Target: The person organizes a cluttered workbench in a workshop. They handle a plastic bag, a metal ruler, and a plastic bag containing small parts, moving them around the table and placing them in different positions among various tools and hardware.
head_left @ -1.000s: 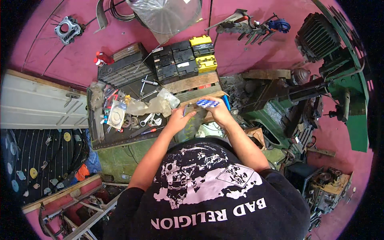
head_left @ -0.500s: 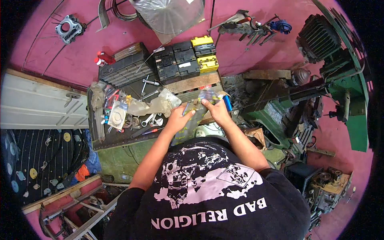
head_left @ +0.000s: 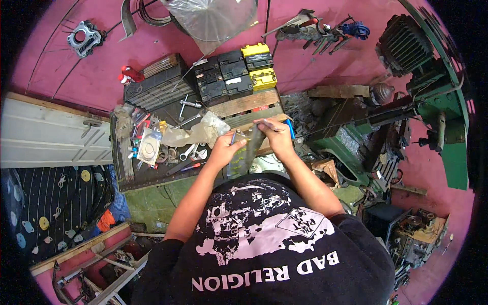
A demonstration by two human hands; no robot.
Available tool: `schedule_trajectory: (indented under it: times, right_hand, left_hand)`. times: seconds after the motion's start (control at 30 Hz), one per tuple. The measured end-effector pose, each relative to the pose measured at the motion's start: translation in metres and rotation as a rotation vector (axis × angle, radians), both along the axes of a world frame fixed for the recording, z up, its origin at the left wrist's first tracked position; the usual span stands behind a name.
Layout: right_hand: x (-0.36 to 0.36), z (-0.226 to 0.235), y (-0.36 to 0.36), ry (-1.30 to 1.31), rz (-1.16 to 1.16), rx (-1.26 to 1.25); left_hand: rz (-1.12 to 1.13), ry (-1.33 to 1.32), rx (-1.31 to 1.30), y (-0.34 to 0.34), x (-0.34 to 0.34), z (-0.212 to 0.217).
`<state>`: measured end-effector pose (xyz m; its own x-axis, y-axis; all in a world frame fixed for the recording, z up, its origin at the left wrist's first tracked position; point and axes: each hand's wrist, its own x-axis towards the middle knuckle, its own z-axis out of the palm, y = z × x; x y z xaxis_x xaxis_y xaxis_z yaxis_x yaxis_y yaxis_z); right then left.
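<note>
My left hand (head_left: 225,150) is closed on the left side of a clear plastic bag (head_left: 243,158) with yellow print. A thin blue stick, perhaps a pen, pokes up by its thumb. My right hand (head_left: 276,137) pinches the bag's upper right edge between thumb and fingers. Between the hands, small shiny metal tips show at the bag's top; what they belong to cannot be made out. The bag hangs down in front of my shirt, over the bench's near edge. Just beyond my right hand lies a blue object (head_left: 290,128), partly hidden.
On the workbench (head_left: 152,178) lie wrenches (head_left: 190,151), a ratchet (head_left: 190,103) and crumpled plastic (head_left: 206,131). Black batteries (head_left: 226,76) and yellow-topped ones (head_left: 263,79) stand at the back beside a drawer cabinet (head_left: 156,84). A green machine (head_left: 338,142) stands at right.
The bag's top, which stood up between my hands with red and yellow print, is now lower. My right hand has shifted slightly, and the metal tips have come into view.
</note>
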<state>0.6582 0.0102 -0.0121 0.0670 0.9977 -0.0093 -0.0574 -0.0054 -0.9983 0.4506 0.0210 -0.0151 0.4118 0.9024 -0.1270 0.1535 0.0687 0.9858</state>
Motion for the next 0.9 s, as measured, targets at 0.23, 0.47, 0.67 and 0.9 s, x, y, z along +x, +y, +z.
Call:
schedule_trajectory:
  times: [0.23, 0.47, 0.67, 0.9]
  right_hand:
    - [-0.007, 0.004, -0.010, 0.136, -0.046, -0.047]
    - [-0.007, -0.006, -0.010, 0.272, -0.051, -0.023]
    - [-0.006, -0.001, -0.006, -0.062, 0.067, 0.031]
    - [0.008, 0.009, -0.001, -0.422, 0.224, 0.282]
  left_hand:
    - [-0.018, 0.286, 0.342, 0.003, -0.001, 0.007]
    - [0.011, 0.464, 0.486, -0.005, 0.008, 0.018]
    - [-0.024, 0.640, 0.578, -0.010, 0.010, 0.022]
    - [0.066, 0.547, 0.338, -0.013, 0.002, 0.001]
